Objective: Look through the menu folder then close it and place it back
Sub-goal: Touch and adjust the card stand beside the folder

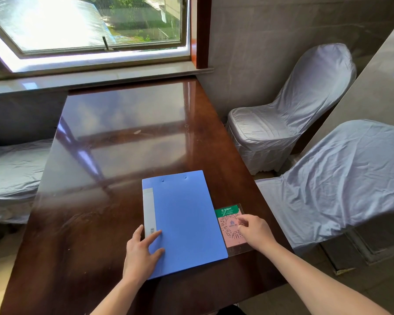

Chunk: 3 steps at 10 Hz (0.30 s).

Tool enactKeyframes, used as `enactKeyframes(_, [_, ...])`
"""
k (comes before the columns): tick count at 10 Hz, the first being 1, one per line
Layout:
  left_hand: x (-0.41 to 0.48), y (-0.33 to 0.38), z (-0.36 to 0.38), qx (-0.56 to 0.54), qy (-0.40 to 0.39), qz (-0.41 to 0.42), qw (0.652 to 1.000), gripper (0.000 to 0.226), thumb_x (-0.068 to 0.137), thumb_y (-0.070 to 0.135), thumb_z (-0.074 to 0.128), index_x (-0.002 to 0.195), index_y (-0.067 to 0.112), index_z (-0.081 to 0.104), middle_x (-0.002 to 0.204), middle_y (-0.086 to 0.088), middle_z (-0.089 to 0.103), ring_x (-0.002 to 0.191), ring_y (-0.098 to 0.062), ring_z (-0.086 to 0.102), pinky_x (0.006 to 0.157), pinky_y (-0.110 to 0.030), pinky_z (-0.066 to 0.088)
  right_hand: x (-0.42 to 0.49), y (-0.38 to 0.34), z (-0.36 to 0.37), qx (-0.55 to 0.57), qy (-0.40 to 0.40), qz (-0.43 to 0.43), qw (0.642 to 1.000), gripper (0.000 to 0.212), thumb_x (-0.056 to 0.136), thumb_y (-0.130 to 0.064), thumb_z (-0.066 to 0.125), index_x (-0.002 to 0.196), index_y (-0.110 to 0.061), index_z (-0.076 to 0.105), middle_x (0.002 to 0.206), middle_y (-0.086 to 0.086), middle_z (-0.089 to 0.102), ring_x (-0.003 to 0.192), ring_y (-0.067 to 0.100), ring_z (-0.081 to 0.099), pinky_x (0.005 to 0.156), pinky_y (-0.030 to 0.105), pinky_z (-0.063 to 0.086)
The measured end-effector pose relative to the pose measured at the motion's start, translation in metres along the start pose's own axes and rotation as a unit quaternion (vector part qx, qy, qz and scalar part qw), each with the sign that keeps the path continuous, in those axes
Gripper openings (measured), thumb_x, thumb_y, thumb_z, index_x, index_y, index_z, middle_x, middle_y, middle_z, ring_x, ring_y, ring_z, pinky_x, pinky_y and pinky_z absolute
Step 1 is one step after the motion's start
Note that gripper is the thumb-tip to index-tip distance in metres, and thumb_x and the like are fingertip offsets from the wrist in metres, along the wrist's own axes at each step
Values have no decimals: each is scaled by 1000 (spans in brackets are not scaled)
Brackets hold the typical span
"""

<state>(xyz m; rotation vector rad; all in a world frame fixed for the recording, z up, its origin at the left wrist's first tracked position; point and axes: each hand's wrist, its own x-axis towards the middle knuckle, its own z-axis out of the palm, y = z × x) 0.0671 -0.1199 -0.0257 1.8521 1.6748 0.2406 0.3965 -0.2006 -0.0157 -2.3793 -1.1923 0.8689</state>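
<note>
A closed blue menu folder [184, 219] with a grey spine label lies flat near the front edge of the glossy brown table [114, 137]. My left hand [141, 253] rests on the folder's lower left corner, fingers spread flat on the cover. My right hand [255, 230] hovers just right of the folder, fingers loosely curled over a pink and green QR code card [229, 221] stuck to the table. Neither hand grips anything.
Two chairs in grey fabric covers [289, 114] [341, 178] stand along the table's right side, another covered seat [11, 169] on the left. A window and stone sill [96, 76] border the far end.
</note>
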Motion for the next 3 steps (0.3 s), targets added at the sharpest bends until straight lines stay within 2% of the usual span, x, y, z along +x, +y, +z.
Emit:
enactKeyframes(2, [-3, 3, -3, 7, 1, -3, 1000, 59, 81, 36, 77, 135, 41, 54, 159, -5, 27, 139, -26, 31, 105, -46, 43, -5, -4, -3, -1, -4, -14, 1000, 44, 97, -27, 62, 140, -19, 57, 135, 4, 66, 108, 16, 70, 66, 22, 63])
enactKeyframes(3, [-2, 3, -3, 1, 10, -2, 1000, 59, 81, 36, 77, 135, 42, 53, 159, -4, 28, 138, -26, 31, 103, -46, 44, -5, -7, -5, 14, -2, -14, 1000, 43, 97, -27, 62, 140, -20, 58, 135, 3, 67, 106, 16, 71, 67, 24, 65])
